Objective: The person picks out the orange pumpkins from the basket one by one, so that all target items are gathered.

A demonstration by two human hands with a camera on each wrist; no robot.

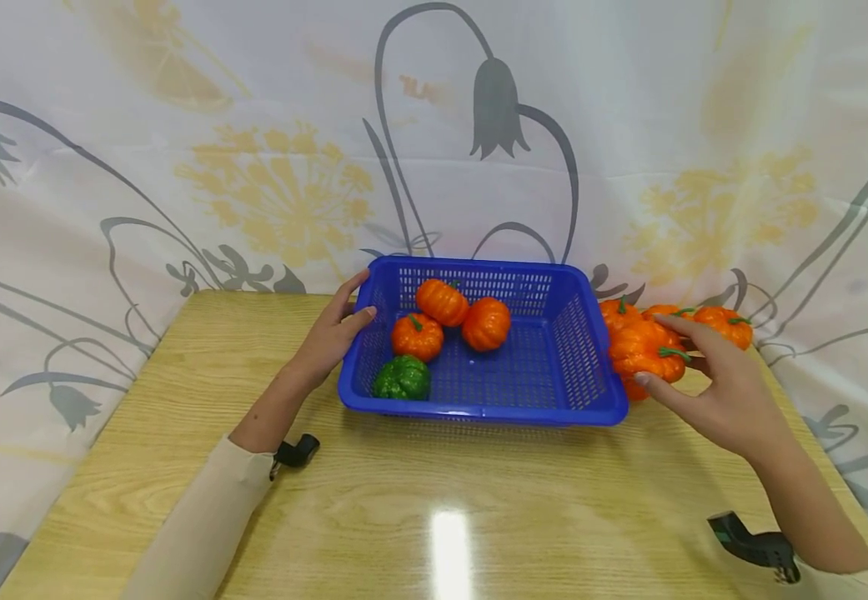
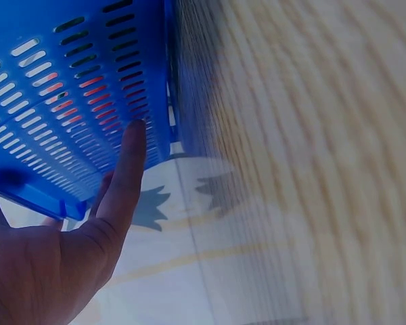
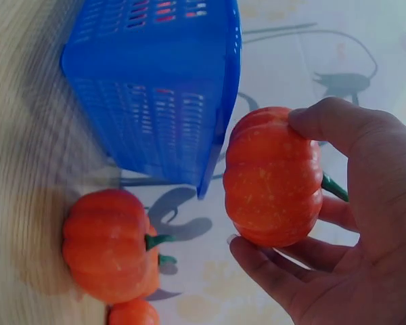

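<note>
A blue plastic basket (image 1: pixel 482 412) stands on the table with three orange mini pumpkins and a green pumpkin (image 1: pixel 402 379) inside. One orange pumpkin (image 1: pixel 443 302) sits toward the back, another (image 1: pixel 486 323) near the middle, and a third (image 1: pixel 417 337) just behind the green one. My left hand (image 1: pixel 332 333) holds the basket's left rim, one finger stretched along the outer wall in the left wrist view. With thumb and fingers, my right hand (image 1: pixel 726 392) grips an orange pumpkin (image 3: pixel 273 177), raised beside the basket's right rim. Its green stem points toward the palm.
More orange pumpkins (image 3: pixel 107 245) lie on the table right of the basket, one at the far right (image 1: pixel 724 327). A patterned curtain (image 1: pixel 434 150) hangs right behind the wooden table (image 1: pixel 373 500). Each wrist carries a small black camera (image 1: pixel 752 546).
</note>
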